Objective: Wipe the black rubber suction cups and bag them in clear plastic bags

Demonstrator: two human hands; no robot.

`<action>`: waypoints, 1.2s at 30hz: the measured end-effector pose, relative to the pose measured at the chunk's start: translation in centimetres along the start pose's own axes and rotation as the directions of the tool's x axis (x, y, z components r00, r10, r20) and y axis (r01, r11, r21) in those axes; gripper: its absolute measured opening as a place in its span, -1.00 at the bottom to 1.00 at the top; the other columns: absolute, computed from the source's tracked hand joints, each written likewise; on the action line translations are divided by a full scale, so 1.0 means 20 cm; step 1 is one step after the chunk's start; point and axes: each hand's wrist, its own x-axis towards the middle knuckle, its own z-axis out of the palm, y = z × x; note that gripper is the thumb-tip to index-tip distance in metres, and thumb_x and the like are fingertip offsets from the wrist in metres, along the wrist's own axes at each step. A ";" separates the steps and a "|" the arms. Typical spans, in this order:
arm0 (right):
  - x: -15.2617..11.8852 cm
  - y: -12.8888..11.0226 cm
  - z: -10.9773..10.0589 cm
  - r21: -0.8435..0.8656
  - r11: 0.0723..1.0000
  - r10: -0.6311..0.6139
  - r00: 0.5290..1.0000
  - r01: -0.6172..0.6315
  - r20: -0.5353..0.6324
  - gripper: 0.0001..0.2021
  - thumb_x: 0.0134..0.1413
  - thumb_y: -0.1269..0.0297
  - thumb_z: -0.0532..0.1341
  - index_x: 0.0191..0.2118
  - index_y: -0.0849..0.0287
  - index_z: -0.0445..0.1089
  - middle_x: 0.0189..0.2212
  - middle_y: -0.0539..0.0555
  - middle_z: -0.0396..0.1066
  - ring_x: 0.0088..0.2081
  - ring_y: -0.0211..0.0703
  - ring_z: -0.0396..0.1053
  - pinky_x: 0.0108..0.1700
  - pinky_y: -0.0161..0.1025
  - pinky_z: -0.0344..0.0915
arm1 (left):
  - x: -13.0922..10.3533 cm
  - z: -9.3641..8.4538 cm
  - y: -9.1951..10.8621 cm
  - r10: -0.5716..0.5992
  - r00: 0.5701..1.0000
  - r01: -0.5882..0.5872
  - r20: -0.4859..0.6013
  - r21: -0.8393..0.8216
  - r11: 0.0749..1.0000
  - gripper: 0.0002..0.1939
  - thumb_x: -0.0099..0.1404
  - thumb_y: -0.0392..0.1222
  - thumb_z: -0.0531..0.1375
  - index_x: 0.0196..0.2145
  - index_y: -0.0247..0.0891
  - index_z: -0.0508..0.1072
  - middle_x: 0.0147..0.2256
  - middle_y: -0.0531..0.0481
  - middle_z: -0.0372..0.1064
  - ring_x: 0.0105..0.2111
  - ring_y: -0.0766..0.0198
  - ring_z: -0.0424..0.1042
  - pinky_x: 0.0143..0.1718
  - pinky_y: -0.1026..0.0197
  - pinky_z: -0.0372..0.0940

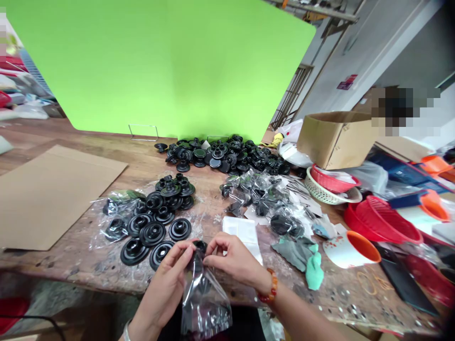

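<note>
My left hand [165, 279] is closed, fingers pinching the top of a clear plastic bag [208, 308] that hangs over the table's front edge. From the other side, my right hand [236, 260] pinches the same bag near its mouth. A black round part [200, 246] shows between my fingertips; how much of it lies inside the bag I cannot tell. Just beyond my left hand lie several loose black flanged discs [152, 233], some on plastic film. Behind my right hand is a stack of white paper sheets [241, 232].
A large heap of black discs [220, 156] lies along the green board [170, 71]. Bagged discs [261, 194] sit right of centre. Flat cardboard [60, 194] covers the left. Rightward are a green-grey cloth [298, 255], a tape roll [350, 249], red baskets [384, 220] and a carton [336, 139].
</note>
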 end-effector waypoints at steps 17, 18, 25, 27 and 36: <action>0.01 0.06 0.06 0.275 0.954 0.119 0.993 -0.117 0.008 -0.90 0.04 0.31 0.20 -0.40 0.23 0.35 -0.61 -0.10 0.24 -0.67 -0.37 0.18 -0.61 -0.40 0.08 | 0.02 -0.02 -0.04 0.061 0.978 -0.089 -0.202 -0.134 0.987 -0.70 0.03 -0.08 0.40 -0.30 -0.12 0.42 -0.61 0.16 0.34 -0.53 0.30 0.41 -0.53 0.37 0.29; 0.00 0.06 0.05 0.278 0.953 0.117 0.993 -0.121 0.033 -0.88 0.06 0.28 0.20 -0.39 0.23 0.36 -0.60 -0.09 0.25 -0.66 -0.36 0.20 -0.60 -0.40 0.11 | 0.01 -0.03 -0.03 0.064 0.978 -0.086 -0.197 -0.105 0.991 -0.70 0.04 -0.07 0.39 -0.30 -0.13 0.41 -0.64 0.17 0.30 -0.54 0.29 0.39 -0.54 0.38 0.27; -0.05 0.00 0.02 0.053 0.951 -0.307 0.943 0.303 0.126 -0.88 0.00 0.30 0.31 -0.43 0.19 0.36 -0.23 0.04 0.32 -0.22 -0.23 0.30 -0.17 -0.32 0.25 | -0.03 -0.02 0.04 0.301 0.915 -0.395 0.267 0.460 0.795 -0.86 0.20 -0.13 0.25 -0.47 -0.19 0.49 -0.47 0.04 0.36 -0.40 0.26 0.34 -0.32 0.27 0.25; -0.06 0.00 -0.02 0.134 0.934 -0.355 0.897 0.330 0.263 -0.84 0.05 0.30 0.26 -0.47 0.19 0.29 -0.25 0.05 0.33 -0.19 -0.22 0.31 -0.11 -0.29 0.25 | -0.03 -0.04 0.09 0.337 0.827 -0.561 0.451 0.612 0.558 -0.88 0.22 -0.20 0.23 -0.47 -0.17 0.52 -0.48 0.02 0.37 -0.35 0.20 0.33 -0.15 0.20 0.21; -0.10 -0.14 -0.21 -0.237 0.928 -0.249 0.951 0.288 0.182 -0.91 0.11 0.41 0.18 -0.42 0.19 0.36 -0.51 -0.06 0.33 -0.47 -0.34 0.25 -0.38 -0.39 0.20 | 0.01 -0.12 0.04 0.394 0.899 -0.435 0.189 0.469 0.768 -0.93 0.17 -0.13 0.28 -0.36 -0.11 0.49 -0.18 0.02 0.35 -0.11 0.20 0.34 -0.13 0.34 0.27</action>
